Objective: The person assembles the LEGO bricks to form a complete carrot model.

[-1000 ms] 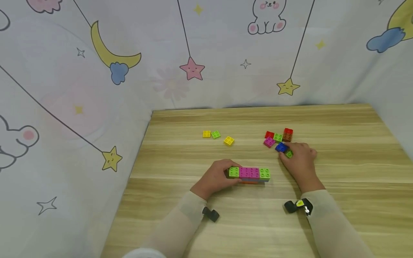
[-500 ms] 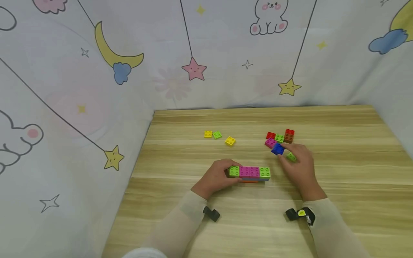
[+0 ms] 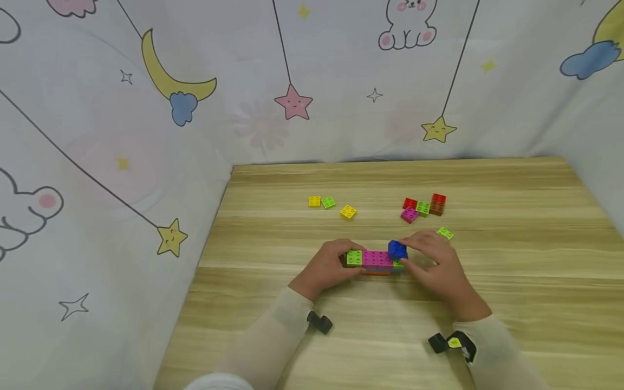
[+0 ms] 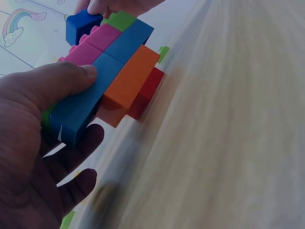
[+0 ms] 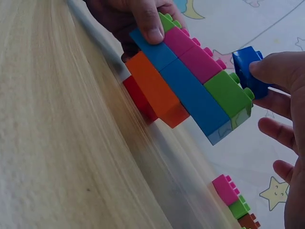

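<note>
My left hand [image 3: 327, 268] grips the left end of a stepped toy brick structure [image 3: 376, 259], thumb on its near side. Its layers show in the right wrist view: a red brick [image 5: 139, 98] at the bottom, orange [image 5: 157, 89] above, then blue bricks [image 5: 190, 98], with pink and green bricks [image 5: 228, 94] on top. Between thumb and fingers my right hand [image 3: 436, 265] pinches a dark blue brick [image 3: 397, 250]. That brick is close over the studs of the green brick at the structure's right end, and a gap shows under it in the right wrist view.
Behind the structure lie two yellow bricks [image 3: 348, 212] and a green brick [image 3: 329, 202]. A cluster with red, green, pink [image 3: 409, 214] and brown bricks [image 3: 437, 206] sits farther right. A single green brick [image 3: 444, 233] is just beyond my right hand. A printed curtain [image 3: 331, 141] borders the wooden table [image 3: 273, 227].
My right hand has picked up the dark blue brick from beside the right cluster and carried it left and nearer, over the structure's right end. The left hand stays in place.
</note>
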Motion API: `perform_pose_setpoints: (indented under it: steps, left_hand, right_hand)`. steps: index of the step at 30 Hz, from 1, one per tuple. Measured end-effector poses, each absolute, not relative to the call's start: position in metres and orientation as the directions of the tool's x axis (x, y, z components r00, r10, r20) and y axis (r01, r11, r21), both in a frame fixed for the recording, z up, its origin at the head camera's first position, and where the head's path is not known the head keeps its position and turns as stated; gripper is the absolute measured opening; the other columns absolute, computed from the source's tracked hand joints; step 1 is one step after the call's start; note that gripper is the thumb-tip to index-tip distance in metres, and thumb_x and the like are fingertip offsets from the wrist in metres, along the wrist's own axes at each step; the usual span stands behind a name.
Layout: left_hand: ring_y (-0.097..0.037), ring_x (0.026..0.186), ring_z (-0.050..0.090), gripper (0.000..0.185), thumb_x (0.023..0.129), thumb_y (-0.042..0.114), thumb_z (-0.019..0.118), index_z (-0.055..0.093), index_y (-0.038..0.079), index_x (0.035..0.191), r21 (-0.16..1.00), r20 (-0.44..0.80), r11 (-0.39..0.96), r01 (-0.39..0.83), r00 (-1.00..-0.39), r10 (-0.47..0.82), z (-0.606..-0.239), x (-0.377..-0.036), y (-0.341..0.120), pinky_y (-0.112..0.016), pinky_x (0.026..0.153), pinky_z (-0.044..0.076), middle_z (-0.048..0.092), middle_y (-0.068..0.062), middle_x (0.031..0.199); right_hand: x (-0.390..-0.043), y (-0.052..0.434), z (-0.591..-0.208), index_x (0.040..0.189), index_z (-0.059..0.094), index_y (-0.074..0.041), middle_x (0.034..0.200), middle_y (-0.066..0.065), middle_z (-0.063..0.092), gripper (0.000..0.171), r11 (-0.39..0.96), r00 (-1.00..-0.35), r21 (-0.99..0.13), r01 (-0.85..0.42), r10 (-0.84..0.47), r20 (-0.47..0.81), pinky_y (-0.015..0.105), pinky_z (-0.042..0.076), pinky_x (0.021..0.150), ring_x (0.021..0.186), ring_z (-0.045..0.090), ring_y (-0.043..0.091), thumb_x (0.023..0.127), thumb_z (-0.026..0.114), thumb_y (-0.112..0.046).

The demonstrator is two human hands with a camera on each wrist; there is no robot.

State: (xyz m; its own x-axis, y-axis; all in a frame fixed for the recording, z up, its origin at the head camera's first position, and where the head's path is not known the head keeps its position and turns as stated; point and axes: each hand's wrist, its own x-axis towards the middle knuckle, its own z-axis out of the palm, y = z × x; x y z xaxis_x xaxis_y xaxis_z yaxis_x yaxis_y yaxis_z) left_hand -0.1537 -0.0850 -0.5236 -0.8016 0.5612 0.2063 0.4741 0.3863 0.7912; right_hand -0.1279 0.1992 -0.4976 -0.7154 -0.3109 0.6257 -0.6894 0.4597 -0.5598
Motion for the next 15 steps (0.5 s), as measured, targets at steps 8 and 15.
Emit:
perform_pose_setpoints:
  steps: [8,15]
  left_hand:
    - [-0.006,0.085,0.057,0.037,0.081,0.028,0.081,0.067,0.032,0.115,0.796,0.209,0.38,0.472,-0.803,0.559,-0.522,-0.1535,-0.0846,-0.021,0.072,0.05,0.063,0.017,0.103]
    - [-0.005,0.082,0.056,0.036,0.081,0.027,0.081,0.068,0.031,0.114,0.8,0.208,0.376,0.467,-0.804,0.556,-0.5229,-0.1532,-0.085,-0.021,0.068,0.051,0.063,0.018,0.102]
  right_hand:
    - [-0.1282,0.1953,-0.4942,0.113,0.074,-0.015,0.107,-0.002,0.071,0.046,0.409,-0.679,-0.544,-0.732,-0.38,0.628,0.029,0.036,0.098,0.105,0.06,0.021,0.07,0.082,-0.003]
    - [-0.1266,0.1979,-0.4962,0.114,0.074,-0.018,0.108,-0.005,0.069,0.042,0.455,-0.727,-0.567,-0.686,-0.406,0.554,0.027,0.037,0.097,0.105,0.058,0.017,0.074,0.082,-0.006]
